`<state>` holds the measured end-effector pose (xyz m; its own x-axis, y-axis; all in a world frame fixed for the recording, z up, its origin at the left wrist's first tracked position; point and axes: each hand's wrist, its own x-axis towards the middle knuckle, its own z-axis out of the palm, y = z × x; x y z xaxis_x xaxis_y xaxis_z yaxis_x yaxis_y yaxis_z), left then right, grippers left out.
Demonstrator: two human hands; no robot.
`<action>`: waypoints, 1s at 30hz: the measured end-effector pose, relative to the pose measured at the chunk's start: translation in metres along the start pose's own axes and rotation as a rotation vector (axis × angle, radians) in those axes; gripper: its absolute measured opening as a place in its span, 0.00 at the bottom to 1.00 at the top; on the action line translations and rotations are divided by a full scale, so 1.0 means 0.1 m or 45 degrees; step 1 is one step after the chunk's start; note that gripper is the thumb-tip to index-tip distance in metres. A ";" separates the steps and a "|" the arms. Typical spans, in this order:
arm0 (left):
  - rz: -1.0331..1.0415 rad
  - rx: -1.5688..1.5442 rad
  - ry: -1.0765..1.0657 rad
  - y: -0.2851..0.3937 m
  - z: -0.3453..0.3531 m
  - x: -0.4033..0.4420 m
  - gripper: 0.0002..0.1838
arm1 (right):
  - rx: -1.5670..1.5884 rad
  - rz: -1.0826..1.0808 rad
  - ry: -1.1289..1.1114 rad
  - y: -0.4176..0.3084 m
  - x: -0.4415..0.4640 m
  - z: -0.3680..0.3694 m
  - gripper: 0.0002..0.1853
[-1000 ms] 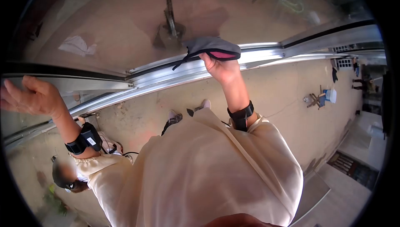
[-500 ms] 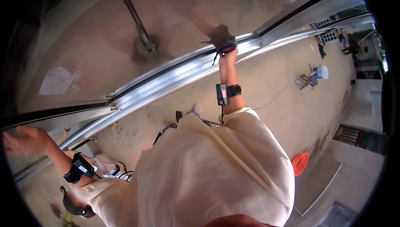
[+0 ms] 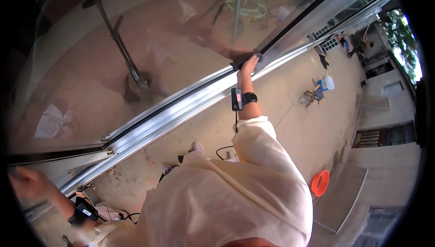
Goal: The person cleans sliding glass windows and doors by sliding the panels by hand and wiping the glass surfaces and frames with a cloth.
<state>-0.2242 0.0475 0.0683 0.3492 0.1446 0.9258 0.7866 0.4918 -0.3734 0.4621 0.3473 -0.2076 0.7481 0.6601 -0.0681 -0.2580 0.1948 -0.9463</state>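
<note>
My right hand (image 3: 248, 65) is closed round a dark grey cloth (image 3: 244, 59) and presses it against the lower right corner of a large glass pane (image 3: 181, 61), where the pane meets its metal frame (image 3: 181, 106). A reflection of the arm shows in the glass. At the far left, my left hand (image 3: 31, 183) is raised beside the frame's dark-edged upright (image 3: 54, 156). Its fingers look spread and blurred, with nothing visible in them.
A red-orange basin (image 3: 320, 183) stands on the floor at the right. Farther off are a small wooden stool (image 3: 312, 95) and a white-and-blue bucket (image 3: 326, 84). Another person (image 3: 360, 47) is in the distance. Part of someone's clothing (image 3: 106, 211) shows at the lower left.
The view has turned. My right hand has carried the cloth along the bottom of the frame to the pane's right corner. My left hand stays raised at the left.
</note>
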 end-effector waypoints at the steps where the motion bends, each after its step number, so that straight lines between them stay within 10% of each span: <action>1: 0.008 -0.007 0.001 0.00 0.02 -0.03 0.18 | 0.043 0.116 -0.012 0.22 -0.15 -0.02 0.32; 7: -0.068 -0.040 -0.011 0.19 -0.04 0.03 0.15 | -0.138 0.127 0.059 0.48 -1.81 0.51 0.33; 17: 0.018 -0.161 0.096 0.26 0.03 0.09 0.12 | -0.306 -0.551 -0.829 -0.43 -4.33 0.90 0.38; 23: 0.038 -0.086 0.083 -0.06 0.16 -0.09 0.12 | -0.457 -1.274 -0.751 -0.56 -3.69 1.03 0.22; 30: 0.087 0.038 0.005 0.26 -0.10 0.24 0.11 | -0.508 -1.502 -0.334 -1.06 -1.90 0.98 0.32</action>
<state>-0.1902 0.0556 0.0804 0.4034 0.1756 0.8980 0.7455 0.5060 -0.4338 0.2876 0.2722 -0.0638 0.2430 0.3678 0.8976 0.7140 0.5585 -0.4222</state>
